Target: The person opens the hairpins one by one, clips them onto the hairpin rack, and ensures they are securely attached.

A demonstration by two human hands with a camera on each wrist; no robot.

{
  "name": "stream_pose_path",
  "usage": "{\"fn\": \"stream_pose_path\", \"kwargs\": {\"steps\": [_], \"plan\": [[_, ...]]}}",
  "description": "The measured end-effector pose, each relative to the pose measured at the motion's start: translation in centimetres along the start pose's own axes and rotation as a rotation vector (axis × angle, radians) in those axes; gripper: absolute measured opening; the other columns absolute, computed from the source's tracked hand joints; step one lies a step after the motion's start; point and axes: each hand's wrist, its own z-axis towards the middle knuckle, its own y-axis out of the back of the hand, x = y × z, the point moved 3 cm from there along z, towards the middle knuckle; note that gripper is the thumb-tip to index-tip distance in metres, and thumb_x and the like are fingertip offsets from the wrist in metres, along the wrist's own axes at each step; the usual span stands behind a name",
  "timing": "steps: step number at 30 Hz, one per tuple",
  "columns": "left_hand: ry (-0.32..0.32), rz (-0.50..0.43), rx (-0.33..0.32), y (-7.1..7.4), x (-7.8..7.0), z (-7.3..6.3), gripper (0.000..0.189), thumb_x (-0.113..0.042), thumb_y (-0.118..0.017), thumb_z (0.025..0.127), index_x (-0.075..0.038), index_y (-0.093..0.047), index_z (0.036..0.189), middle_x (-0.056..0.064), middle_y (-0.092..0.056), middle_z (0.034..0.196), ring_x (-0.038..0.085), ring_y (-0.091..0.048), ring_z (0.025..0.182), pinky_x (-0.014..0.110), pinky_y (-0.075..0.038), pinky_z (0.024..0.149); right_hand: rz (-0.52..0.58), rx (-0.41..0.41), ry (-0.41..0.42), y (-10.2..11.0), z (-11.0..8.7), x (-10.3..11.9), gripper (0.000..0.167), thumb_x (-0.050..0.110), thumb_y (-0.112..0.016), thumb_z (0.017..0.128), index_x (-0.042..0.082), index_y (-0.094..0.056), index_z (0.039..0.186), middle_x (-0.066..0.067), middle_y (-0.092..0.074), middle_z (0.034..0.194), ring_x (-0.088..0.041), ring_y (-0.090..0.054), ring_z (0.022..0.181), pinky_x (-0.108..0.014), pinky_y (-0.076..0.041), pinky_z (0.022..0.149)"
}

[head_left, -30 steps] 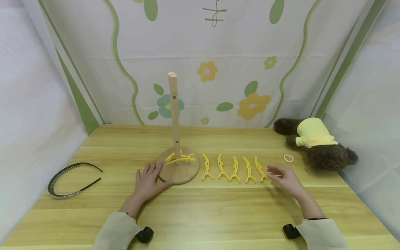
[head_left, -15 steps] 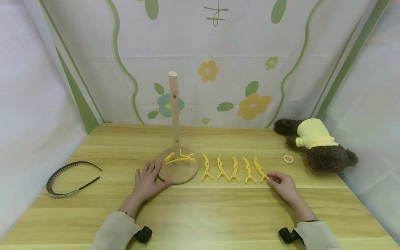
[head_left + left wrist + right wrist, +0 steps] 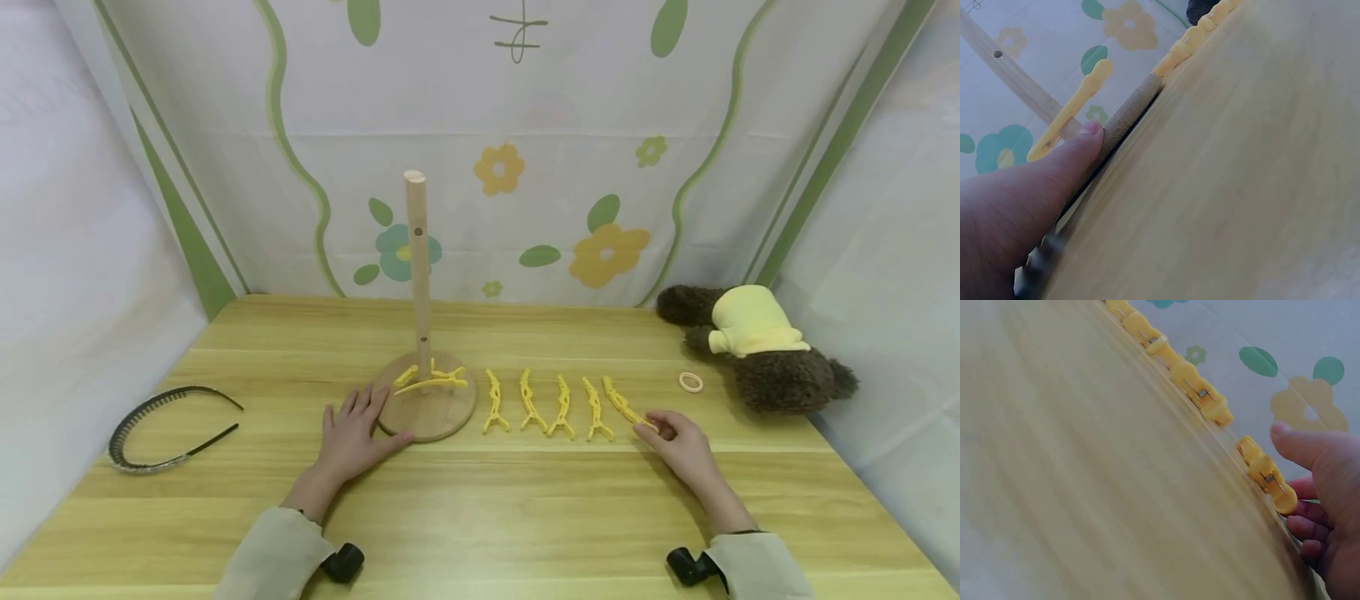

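Note:
My left hand (image 3: 352, 443) rests against the left rim of a round wooden base (image 3: 438, 421), thumb and fingers spread along its edge. An upright wooden post (image 3: 420, 275) rises from this base, with yellow hair clips (image 3: 450, 379) around its foot. Right of the base lies a row of several yellow alligator hair clips (image 3: 562, 408). At the forked end of the rightmost hair clip (image 3: 622, 402) is my right hand (image 3: 682, 446). In the right wrist view, its fingers (image 3: 1307, 509) meet that end of the clip, while the thumb stands apart above it.
A black toothed headband (image 3: 142, 417) lies at the left of the wooden table (image 3: 495, 517). A small pale ring (image 3: 691, 382) sits at the right, near a brown plush toy (image 3: 791, 375) in a yellow shirt. A flower-patterned cloth (image 3: 562, 100) hangs behind.
My right hand has come down and left to the rightmost clip. That clip has turned, its forked end shifting right and its tip left. The left hand stays on the base.

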Motion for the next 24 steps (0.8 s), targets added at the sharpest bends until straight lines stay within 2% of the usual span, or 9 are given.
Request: {"fn": "stream_pose_path", "kwargs": {"steps": [6, 12, 16, 21, 24], "plan": [[-0.003, -0.005, 0.0, 0.08, -0.02, -0.04, 0.088, -0.067, -0.048, 0.071, -0.011, -0.029, 0.136, 0.02, -0.025, 0.136, 0.04, -0.015, 0.123, 0.061, -0.001, 0.09, -0.069, 0.0, 0.05, -0.48, 0.04, 0.32, 0.055, 0.039, -0.064, 0.076, -0.006, -0.054, 0.108, -0.019, -0.051, 0.099, -0.026, -0.047, 0.079, -0.039, -0.039, 0.065], [-0.004, -0.008, 0.005, 0.1, -0.04, -0.09, 0.087, -0.066, -0.048, 0.071, -0.01, -0.029, 0.136, 0.02, -0.025, 0.136, 0.04, -0.014, 0.123, 0.061, -0.001, 0.09, -0.112, -0.034, 0.022, -0.32, -0.09, 0.23, 0.057, 0.04, -0.063, 0.076, -0.006, -0.054, 0.108, -0.022, -0.048, 0.103, -0.035, -0.04, 0.091, -0.046, -0.032, 0.073], [-0.007, -0.008, 0.005, 0.17, -0.1, -0.07, 0.088, -0.066, -0.049, 0.071, -0.01, -0.029, 0.135, 0.02, -0.025, 0.136, 0.04, -0.014, 0.123, 0.061, -0.001, 0.09, -0.102, -0.045, 0.019, -0.17, -0.2, 0.32, 0.054, 0.035, -0.063, 0.078, -0.008, -0.052, 0.11, -0.026, -0.046, 0.106, -0.038, -0.036, 0.094, -0.048, -0.029, 0.075], [-0.004, -0.007, 0.009, 0.24, -0.16, -0.08, 0.088, -0.066, -0.049, 0.071, -0.01, -0.029, 0.135, 0.02, -0.024, 0.136, 0.04, -0.014, 0.123, 0.06, -0.001, 0.09, -0.086, -0.071, 0.028, 0.03, -0.22, 0.44, 0.046, 0.025, -0.063, 0.079, -0.009, -0.053, 0.109, -0.027, -0.047, 0.104, -0.037, -0.038, 0.092, -0.047, -0.029, 0.074], [-0.002, -0.009, 0.008, 0.24, -0.18, -0.08, 0.088, -0.065, -0.049, 0.071, -0.01, -0.029, 0.135, 0.02, -0.024, 0.136, 0.04, -0.014, 0.123, 0.06, -0.001, 0.09, -0.054, -0.068, 0.006, 0.22, -0.25, 0.44, 0.043, 0.022, -0.061, 0.081, -0.009, -0.052, 0.11, -0.027, -0.047, 0.105, -0.039, -0.039, 0.095, -0.049, -0.03, 0.077]]}}
